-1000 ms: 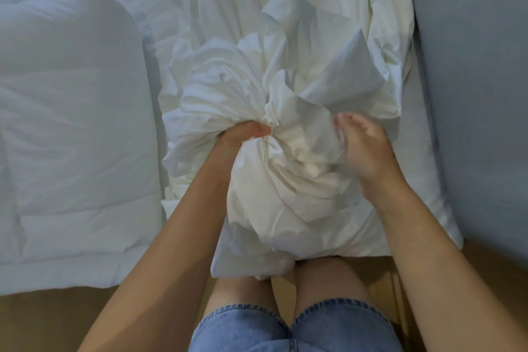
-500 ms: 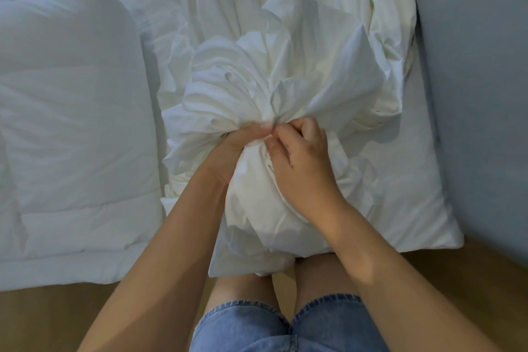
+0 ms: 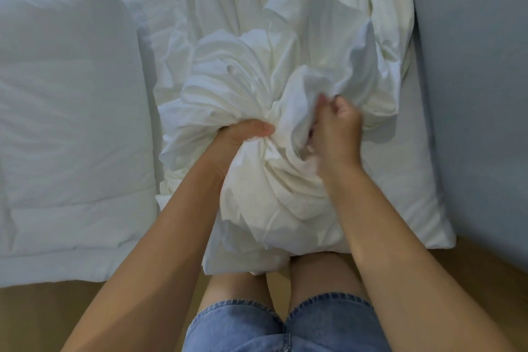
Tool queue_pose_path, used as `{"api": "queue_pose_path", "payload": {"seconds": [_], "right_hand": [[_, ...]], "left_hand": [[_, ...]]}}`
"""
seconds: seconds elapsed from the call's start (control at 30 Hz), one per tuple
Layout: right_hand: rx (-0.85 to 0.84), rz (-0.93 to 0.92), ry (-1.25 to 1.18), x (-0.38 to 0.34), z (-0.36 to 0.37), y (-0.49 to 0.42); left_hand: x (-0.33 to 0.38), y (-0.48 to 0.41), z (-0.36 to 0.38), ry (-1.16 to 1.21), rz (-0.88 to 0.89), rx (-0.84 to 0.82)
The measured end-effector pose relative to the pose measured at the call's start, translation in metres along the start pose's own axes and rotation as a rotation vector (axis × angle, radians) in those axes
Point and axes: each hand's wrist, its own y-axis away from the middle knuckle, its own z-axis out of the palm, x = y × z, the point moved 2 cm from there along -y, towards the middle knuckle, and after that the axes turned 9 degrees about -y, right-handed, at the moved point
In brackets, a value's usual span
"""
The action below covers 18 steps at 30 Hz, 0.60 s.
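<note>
Cloth (image 3: pixel 257 88), white and crumpled, is lying bunched on flat white bedding (image 3: pixel 423 180), its near end hanging against the person's knees. Left hand (image 3: pixel 243 134) is clenching a gathered neck of the cloth, thumb on top. Right hand (image 3: pixel 337 128), slightly blurred, is grasping a fold just beside it, fingers curled in. Quilted duvet (image 3: pixel 71 108) is lying to the left, above wooden floor (image 3: pixel 43 317).

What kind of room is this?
Most likely a bedroom. A puffy white duvet lies on the left, a pillow on the right, and the left hand and right hand grip a bunched white sheet.
</note>
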Motion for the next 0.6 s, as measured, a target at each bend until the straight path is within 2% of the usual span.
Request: {"api": "queue_pose_path", "payload": {"seconds": [0.07, 0.13, 0.2, 0.3, 0.37, 0.43, 0.5, 0.53, 0.57, 0.6], "right_hand": [[0.181, 0.094, -0.239, -0.005, -0.014, -0.016], [0.237, 0.208, -0.386, 0.000, -0.019, -0.022], [0.233, 0.259, -0.374, 0.012, -0.017, -0.021], [0.179, 0.358, -0.363, 0.028, -0.021, -0.021], [0.175, 0.345, -0.274, 0.030, -0.030, -0.024], [0.237, 0.129, -0.184, 0.021, -0.040, -0.023], [0.256, -0.324, -0.097, -0.003, -0.046, -0.005], [0.182, -0.553, -0.010, -0.015, -0.043, 0.009], [0.055, -0.705, 0.110, -0.021, -0.037, 0.021], [-0.087, -0.773, 0.266, -0.021, -0.029, 0.029]], "left_hand": [[0.012, 0.003, -0.002, -0.233, -0.055, 0.080], [0.015, 0.007, -0.007, -0.358, -0.059, 0.140], [0.015, 0.006, -0.005, -0.305, -0.011, 0.231], [0.006, 0.013, -0.011, -0.052, 0.078, 0.295], [0.006, 0.010, -0.011, -0.095, 0.055, 0.295], [0.010, 0.011, -0.008, -0.172, 0.022, 0.329], [0.012, 0.008, -0.002, -0.104, 0.026, 0.306], [0.011, 0.008, 0.002, -0.045, 0.029, 0.271], [0.012, 0.007, 0.007, -0.015, 0.030, 0.239], [0.010, 0.008, 0.011, 0.002, 0.025, 0.217]]}}
